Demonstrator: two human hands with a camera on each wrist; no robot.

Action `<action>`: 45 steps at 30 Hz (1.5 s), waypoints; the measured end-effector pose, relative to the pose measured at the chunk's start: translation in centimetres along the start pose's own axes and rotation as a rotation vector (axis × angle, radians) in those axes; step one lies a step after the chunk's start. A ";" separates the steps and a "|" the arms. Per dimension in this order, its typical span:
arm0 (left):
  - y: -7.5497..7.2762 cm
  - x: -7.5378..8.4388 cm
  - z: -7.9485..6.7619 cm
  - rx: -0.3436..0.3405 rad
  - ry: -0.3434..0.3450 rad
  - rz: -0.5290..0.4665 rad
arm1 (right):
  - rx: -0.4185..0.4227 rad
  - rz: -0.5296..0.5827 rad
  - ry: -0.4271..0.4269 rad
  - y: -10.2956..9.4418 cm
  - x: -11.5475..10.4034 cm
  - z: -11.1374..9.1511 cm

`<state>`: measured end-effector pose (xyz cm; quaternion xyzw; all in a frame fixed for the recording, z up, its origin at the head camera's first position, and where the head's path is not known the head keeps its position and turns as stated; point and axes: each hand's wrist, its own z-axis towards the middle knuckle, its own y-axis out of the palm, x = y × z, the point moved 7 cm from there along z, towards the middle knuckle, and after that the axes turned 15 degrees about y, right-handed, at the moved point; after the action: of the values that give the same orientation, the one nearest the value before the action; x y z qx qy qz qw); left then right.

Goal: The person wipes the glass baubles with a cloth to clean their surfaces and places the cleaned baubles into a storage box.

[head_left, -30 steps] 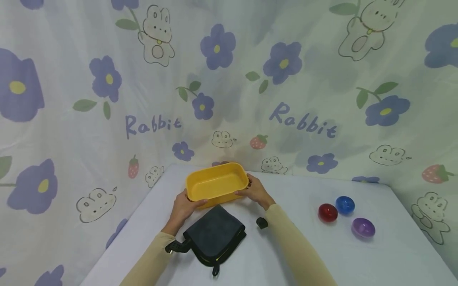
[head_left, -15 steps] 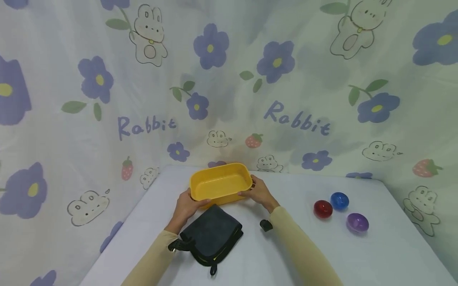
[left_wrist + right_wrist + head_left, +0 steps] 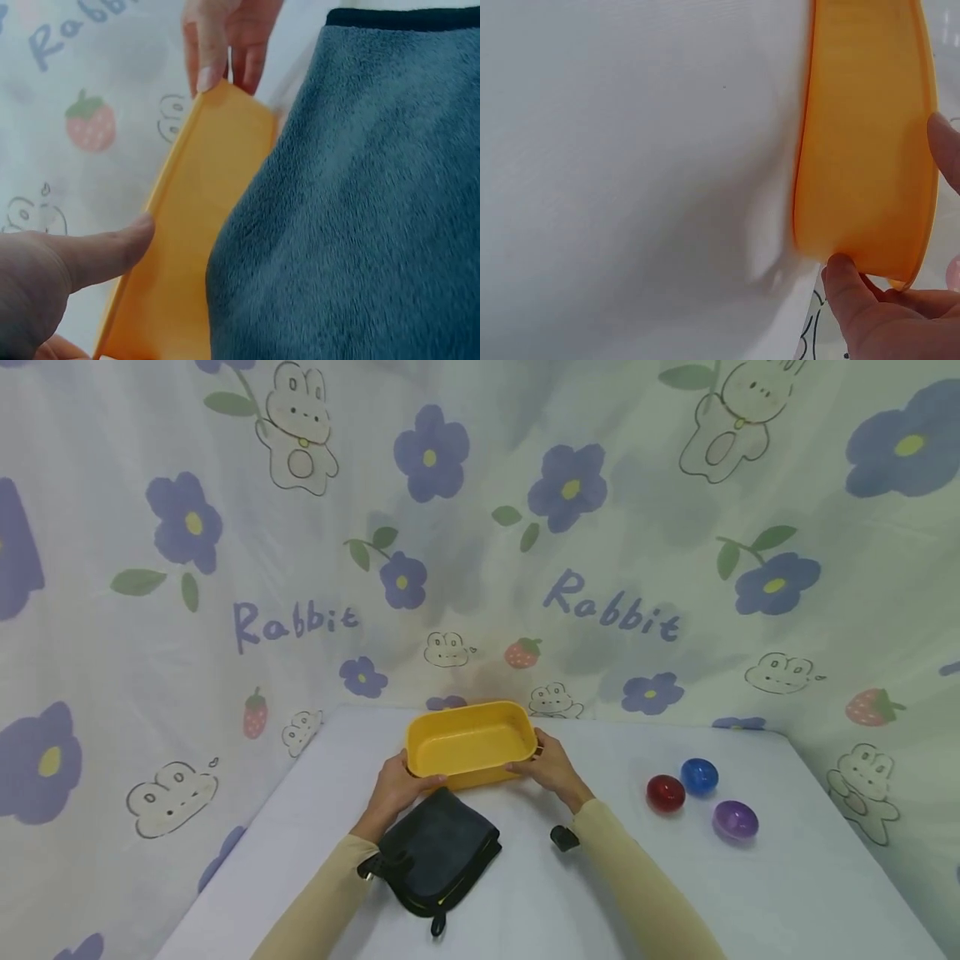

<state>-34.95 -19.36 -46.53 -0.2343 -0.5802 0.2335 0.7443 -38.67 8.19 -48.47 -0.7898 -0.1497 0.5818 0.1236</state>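
Note:
Both hands hold a yellow plastic bin by its short ends near the back of the white table. My left hand grips the left end, with its thumb laid on the near rim. At the other end my right hand holds the bin, fingers round the end and thumb at the near side, as the right wrist view also shows. The bin's visible inside holds nothing. Just in front lies a folded dark blue-grey fleecy cloth with black edging and a small loop, partly beside my left wrist.
To the right on the white table sit a red shiny ball-like piece, a blue one and a purple one. A printed curtain stands behind the table.
The bin, with both hands on it, has shifted slightly to the right relative to the cloth. The head view has turned a little to the right. The cloth and coloured pieces stay put.

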 end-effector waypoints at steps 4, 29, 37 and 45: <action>0.7 0.7 0.7 -0.015 0.052 -0.019 | 0.012 0.030 0.006 -1.0 0.3 -0.4; 4.7 3.7 1.2 -0.102 0.130 -0.047 | 0.112 0.056 0.018 -5.5 3.5 -3.1; 5.3 4.4 0.5 -0.109 0.169 -0.126 | 0.133 0.057 0.047 -5.8 4.3 -4.2; 6.2 5.0 0.5 -0.108 0.184 -0.129 | 0.178 0.041 0.075 -6.8 5.0 -5.1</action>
<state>-34.84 -11.41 -46.51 -0.2567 -0.5352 0.1312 0.7940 -33.01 16.32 -48.84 -0.7999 -0.0763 0.5651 0.1870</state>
